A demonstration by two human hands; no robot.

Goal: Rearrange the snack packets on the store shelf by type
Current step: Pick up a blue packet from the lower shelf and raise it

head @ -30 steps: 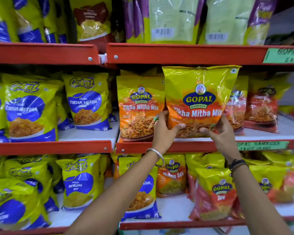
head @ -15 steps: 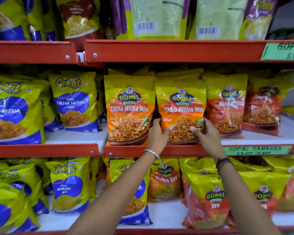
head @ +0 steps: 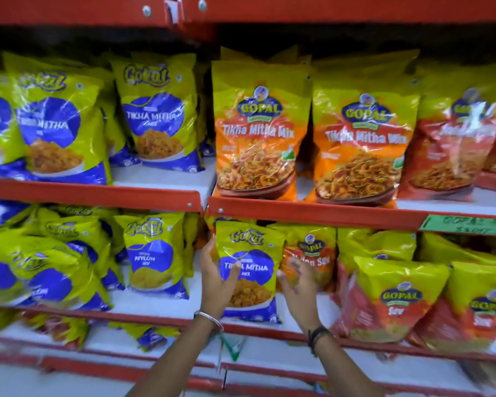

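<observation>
A yellow-and-blue Gokul Tikha Mitha Mix packet (head: 248,270) stands on the lower shelf among orange Gopal packets. My left hand (head: 216,282) wraps its left edge, thumb across the front. Just off its right edge my right hand (head: 297,285) hovers, blurred, fingers spread, in front of a Gopal Nylon Sev packet (head: 309,253). On the shelf above stand two orange Gopal Tikha Mitha Mix packets (head: 258,133) (head: 361,144), side by side and upright.
Blue Gokul Tikha Mitha packets (head: 155,118) fill the upper left bay; Gokul Nylon Sev packets (head: 152,256) fill the lower left bay. Red Gopal Sev packets (head: 395,299) crowd the lower right. Red shelf rails (head: 312,212) edge each level. A green price label (head: 467,224) hangs at right.
Both hands left the orange Gopal Tikha Mitha Mix packet on the middle shelf and dropped to the shelf below. My left hand now grips the blue Gokul packet. The view tilted down.
</observation>
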